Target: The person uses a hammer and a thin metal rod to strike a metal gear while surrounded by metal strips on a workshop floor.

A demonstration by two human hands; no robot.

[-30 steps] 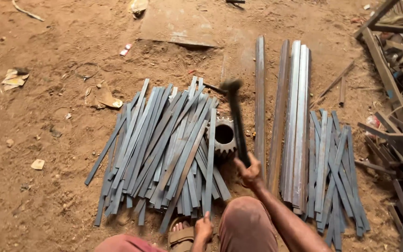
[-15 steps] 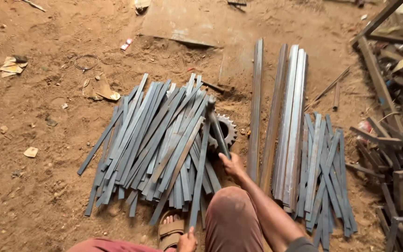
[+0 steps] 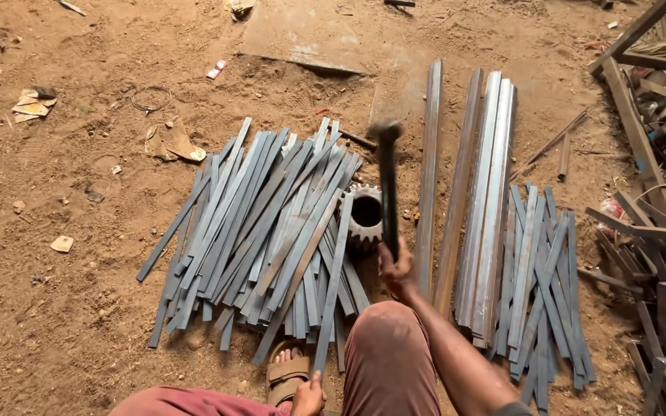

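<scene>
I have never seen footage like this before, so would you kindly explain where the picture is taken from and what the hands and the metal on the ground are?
There is one view, from a camera worn on a person's head, looking down at their own knees and hands. No machine is involved.

The right hand grips the handle of a dark hammer, raised with its head blurred. The left hand, at the bottom edge, holds the near end of one flat metal strip that runs up to a toothed metal gear standing on the sandy ground.

Left of the gear lies a fanned pile of grey strips. To the right are long metal bars and a second pile of strips. A sandalled foot shows below.
</scene>
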